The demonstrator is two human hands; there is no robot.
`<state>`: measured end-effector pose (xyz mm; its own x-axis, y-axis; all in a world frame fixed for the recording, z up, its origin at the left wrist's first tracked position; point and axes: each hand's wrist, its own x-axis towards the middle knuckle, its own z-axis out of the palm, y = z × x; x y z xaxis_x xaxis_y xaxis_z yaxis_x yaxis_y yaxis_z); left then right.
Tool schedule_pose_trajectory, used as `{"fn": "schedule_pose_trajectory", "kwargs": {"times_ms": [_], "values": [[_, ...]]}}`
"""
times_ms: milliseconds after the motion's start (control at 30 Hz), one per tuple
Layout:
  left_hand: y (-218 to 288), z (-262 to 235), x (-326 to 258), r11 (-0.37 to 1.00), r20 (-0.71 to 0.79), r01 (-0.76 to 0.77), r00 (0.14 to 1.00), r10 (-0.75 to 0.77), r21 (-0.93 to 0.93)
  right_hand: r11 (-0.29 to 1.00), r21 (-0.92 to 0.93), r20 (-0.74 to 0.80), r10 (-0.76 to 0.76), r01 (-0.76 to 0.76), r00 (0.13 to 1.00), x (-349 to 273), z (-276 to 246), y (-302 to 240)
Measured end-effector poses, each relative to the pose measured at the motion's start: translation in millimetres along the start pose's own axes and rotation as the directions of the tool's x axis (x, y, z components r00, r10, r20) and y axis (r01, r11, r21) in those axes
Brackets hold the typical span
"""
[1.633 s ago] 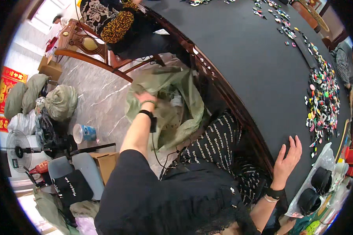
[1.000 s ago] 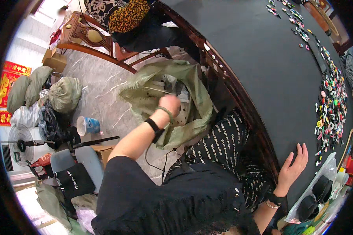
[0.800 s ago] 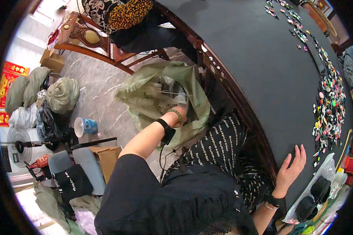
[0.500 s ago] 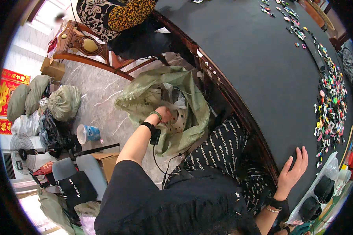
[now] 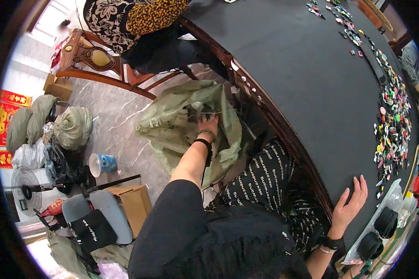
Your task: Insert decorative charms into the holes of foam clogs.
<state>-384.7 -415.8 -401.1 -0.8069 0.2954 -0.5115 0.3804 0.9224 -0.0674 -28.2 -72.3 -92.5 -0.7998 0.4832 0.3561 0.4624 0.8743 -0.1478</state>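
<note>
Now the left hand [image 5: 208,123], curled a moment ago, spreads wide inside the sack [image 5: 170,135] on the floor [image 5: 111,125], so reaching seems unfinished; right of the sack, the right hand [image 5: 349,209] stays wide over the table [image 5: 293,69].

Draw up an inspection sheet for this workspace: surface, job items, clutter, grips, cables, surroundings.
Surface: black tabletop, small colourful pieces heaped along its right side.
Job items: green woven sack, mouth open; contents mostly hidden.
Clutter: blue-and-white bucket, tied sack and cardboard box at left; clear plastic bag with black items at right.
Grips: left grip in the sack's mouth, hold unclear; right grip open over the tabletop, contact unclear.
Cables: thin black cable below the left wrist.
Surroundings: seated co-worker, wooden chair, fan.
</note>
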Motion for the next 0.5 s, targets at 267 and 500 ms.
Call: {"fn": "schedule_pose_trajectory", "kwargs": {"times_ms": [267,500], "values": [[-28.6,32.9,-1.0,0.951,-0.202,0.127,0.961,-0.188,-0.282,1.000,-0.005,0.011,0.012,-0.012,1.000,2.7,0.2,-2.1],[0.4,-28.9,-13.9,0.986,-0.075,0.130,0.988,-0.138,-0.105,1.000,-0.009,0.012,0.023,-0.023,1.000,0.2,-0.7,-1.6]]}}
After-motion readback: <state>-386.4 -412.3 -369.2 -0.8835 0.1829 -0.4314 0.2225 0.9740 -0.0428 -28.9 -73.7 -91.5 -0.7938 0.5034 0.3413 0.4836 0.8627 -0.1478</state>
